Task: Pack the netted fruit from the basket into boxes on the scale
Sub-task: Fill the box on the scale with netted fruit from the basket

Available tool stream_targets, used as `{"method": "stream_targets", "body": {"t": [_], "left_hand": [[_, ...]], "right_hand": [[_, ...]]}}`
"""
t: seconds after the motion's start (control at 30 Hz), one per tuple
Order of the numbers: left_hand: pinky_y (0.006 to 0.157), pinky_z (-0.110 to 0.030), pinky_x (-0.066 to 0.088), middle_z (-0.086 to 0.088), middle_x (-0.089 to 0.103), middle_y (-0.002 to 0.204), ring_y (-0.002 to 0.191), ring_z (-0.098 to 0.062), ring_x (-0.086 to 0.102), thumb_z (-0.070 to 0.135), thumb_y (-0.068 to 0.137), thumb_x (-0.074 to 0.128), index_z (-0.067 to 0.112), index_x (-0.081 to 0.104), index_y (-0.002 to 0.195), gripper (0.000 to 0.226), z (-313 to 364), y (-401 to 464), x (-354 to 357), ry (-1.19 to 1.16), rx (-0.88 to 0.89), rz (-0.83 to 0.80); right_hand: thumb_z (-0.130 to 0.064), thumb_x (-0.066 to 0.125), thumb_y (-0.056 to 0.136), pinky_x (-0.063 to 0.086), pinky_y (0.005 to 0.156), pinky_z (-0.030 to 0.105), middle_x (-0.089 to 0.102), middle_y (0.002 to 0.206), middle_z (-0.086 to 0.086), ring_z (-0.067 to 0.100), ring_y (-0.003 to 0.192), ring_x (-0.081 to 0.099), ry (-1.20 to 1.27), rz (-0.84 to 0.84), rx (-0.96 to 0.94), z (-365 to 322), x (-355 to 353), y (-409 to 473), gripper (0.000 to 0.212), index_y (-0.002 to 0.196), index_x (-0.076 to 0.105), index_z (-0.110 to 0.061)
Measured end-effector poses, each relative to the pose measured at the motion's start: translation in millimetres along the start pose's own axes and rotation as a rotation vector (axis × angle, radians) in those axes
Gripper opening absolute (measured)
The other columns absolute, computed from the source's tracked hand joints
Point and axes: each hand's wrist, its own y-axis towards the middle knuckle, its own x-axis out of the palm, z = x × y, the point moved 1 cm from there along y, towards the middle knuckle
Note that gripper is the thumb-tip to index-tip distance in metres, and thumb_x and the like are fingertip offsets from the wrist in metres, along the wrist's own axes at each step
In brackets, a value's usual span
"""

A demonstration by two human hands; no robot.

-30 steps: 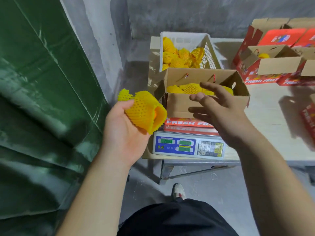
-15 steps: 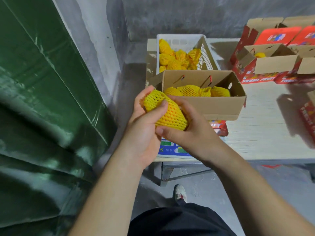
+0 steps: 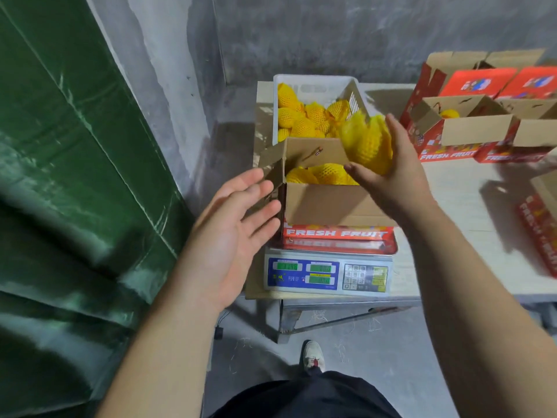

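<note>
Change: half a second ago both hands cupped the netted fruit (image 3: 369, 144) in front of the scale (image 3: 328, 274); now only the right hand (image 3: 394, 173) carries it, over the far right corner of the open box (image 3: 325, 203), and the left hand (image 3: 232, 230) has let go.
Head view, fruit: motion-blurred, long axis roughly upright, yellow foam mesh sleeve.
Right hand: fingers and thumb curled around the fruit.
Left hand: palm up, fingers spread, holding nothing, just left of the box.
Box: brown cardboard, red printed base, on the scale, netted fruit inside.
Basket (image 3: 313, 86): white plastic, behind the box, holding more netted fruit.
</note>
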Motion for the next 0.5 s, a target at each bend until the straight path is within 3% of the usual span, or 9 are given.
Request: {"method": "stream_targets", "body": {"t": [0.07, 0.13, 0.2, 0.3, 0.4, 0.5], "left_hand": [[0.087, -0.043, 0.063, 0.001, 0.078, 0.114, 0.108, -0.027, 0.076, 0.028, 0.073, 0.075, 0.023, 0.072, 0.121, 0.049, -3, -2, -2, -0.035, -0.018, 0.010], [0.084, -0.044, 0.064, -0.003, 0.078, 0.113, 0.104, -0.029, 0.077, 0.026, 0.073, 0.074, 0.021, 0.073, 0.118, 0.046, -5, -2, -3, -0.040, -0.024, 0.009], [0.084, -0.044, 0.064, -0.002, 0.078, 0.111, 0.102, -0.028, 0.077, 0.021, 0.083, 0.071, 0.021, 0.074, 0.114, 0.031, -8, 0, -5, -0.015, -0.031, 0.017], [0.082, -0.040, 0.064, 0.000, 0.079, 0.109, 0.100, -0.025, 0.078, 0.013, 0.101, 0.059, 0.021, 0.074, 0.113, 0.021, -10, 3, -7, 0.021, -0.047, 0.065], [0.081, -0.036, 0.063, 0.001, 0.079, 0.109, 0.099, -0.023, 0.078, 0.013, 0.103, 0.058, 0.022, 0.075, 0.112, 0.021, -8, 7, -7, 0.056, -0.032, 0.090], [0.079, -0.033, 0.063, 0.002, 0.079, 0.108, 0.099, -0.021, 0.078, 0.015, 0.103, 0.059, 0.024, 0.075, 0.110, 0.020, -8, 12, -6, 0.079, -0.018, 0.099]], "right_hand": [[-0.039, 0.075, 0.093, 0.034, 0.123, 0.041, 0.031, 0.167, 0.003, 0.019, 0.151, 0.035, 0.083, 0.066, 0.043, 16, -12, 11, 0.091, 0.164, 0.022, -0.018], [-0.040, 0.064, 0.098, 0.041, 0.117, 0.032, 0.041, 0.160, -0.001, 0.015, 0.145, 0.044, 0.194, 0.292, 0.065, 27, -20, 8, 0.073, 0.161, 0.031, -0.021], [-0.037, 0.059, 0.099, 0.047, 0.109, 0.023, 0.051, 0.147, -0.014, 0.007, 0.135, 0.054, 0.294, 0.355, 0.090, 33, -17, -5, 0.061, 0.155, 0.040, -0.024], [-0.023, 0.059, 0.101, 0.052, 0.101, 0.019, 0.059, 0.131, -0.022, 0.004, 0.125, 0.060, 0.285, 0.212, 0.083, 38, 2, -31, 0.049, 0.149, 0.049, -0.022], [-0.024, 0.058, 0.103, 0.054, 0.094, 0.018, 0.059, 0.138, -0.014, 0.007, 0.122, 0.063, 0.269, 0.090, 0.024, 31, 18, -51, 0.045, 0.147, 0.050, -0.030], [-0.029, 0.055, 0.104, 0.051, 0.092, 0.012, 0.055, 0.138, -0.030, 0.000, 0.120, 0.061, 0.249, 0.012, -0.074, 15, 27, -61, 0.041, 0.142, 0.049, -0.044]]}}
